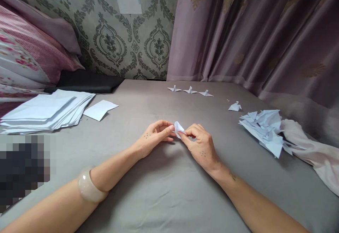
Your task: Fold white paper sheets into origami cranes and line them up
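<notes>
A small piece of folded white paper [179,128] is held up between my two hands, just above the grey cloth surface [148,197]. My left hand [156,134] pinches its left edge between thumb and fingers. From the other side, my right hand [200,141] grips its right part with thumb and forefinger. The paper is bent and partly opened out at the top; its lower part is hidden by my fingers. Farther back, three folded paper cranes [190,90] stand in a row with wings spread.
A stack of white paper sheets [39,111] lies at the left, with a loose folded sheet [100,110] beside it. At the right are a single paper bird [235,106], a pile of folded papers [265,129] and a pale cloth [315,151]. Purple curtains [238,31] hang behind.
</notes>
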`<state>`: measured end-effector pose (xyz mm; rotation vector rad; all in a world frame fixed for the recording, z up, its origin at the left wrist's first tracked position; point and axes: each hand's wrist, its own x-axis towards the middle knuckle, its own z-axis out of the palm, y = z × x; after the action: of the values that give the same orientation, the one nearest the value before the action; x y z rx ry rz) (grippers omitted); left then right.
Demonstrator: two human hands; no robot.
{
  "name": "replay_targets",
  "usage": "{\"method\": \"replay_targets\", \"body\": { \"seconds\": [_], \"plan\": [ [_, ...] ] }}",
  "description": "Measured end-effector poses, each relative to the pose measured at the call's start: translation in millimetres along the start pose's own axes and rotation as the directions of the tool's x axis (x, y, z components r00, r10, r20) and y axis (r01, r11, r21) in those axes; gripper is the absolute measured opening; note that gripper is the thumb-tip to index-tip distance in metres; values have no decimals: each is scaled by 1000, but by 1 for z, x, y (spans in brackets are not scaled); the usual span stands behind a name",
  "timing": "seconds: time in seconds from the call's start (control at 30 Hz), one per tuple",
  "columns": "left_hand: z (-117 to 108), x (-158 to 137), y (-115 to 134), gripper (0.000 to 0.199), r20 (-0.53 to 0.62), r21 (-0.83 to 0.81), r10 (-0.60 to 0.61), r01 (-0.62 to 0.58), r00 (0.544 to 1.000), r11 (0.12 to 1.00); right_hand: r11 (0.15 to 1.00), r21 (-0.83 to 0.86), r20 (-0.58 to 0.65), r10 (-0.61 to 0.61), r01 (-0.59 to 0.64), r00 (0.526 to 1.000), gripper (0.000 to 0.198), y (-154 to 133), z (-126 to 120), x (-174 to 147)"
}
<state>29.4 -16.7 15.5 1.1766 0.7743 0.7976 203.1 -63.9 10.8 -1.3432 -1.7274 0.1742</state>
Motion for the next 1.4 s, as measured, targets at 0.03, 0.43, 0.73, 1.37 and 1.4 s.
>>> {"method": "replay_targets", "body": {
  "seconds": [0.03, 0.43, 0.73, 1.37, 1.4],
  "plan": [
    [1, 0, 0, 37, 17, -30, -9, 9, 1000, 1000, 999, -22, 9, -29, 29, 1000, 22, 0, 0, -1],
    [-4, -2, 6, 27, 143, -168, -61, 85, 988, 982, 907, 316, 165, 236, -278, 958, 33, -2, -14, 12],
    [-5, -5, 4, 27, 232, 105, -118, 96, 966, 990, 798, 417, 297, 332, -434, 895, 38, 5, -20, 20],
    [5, 0, -11, 29, -315, 439, 360, -201, 878, 876, 628, 489, 387, 466, -605, 796, 45, -23, 19, 7],
    [6, -1, -12, 26, -282, 504, 420, -240, 863, 830, 601, 515, 398, 464, -611, 792, 44, -25, 20, 7]
  ]
}}
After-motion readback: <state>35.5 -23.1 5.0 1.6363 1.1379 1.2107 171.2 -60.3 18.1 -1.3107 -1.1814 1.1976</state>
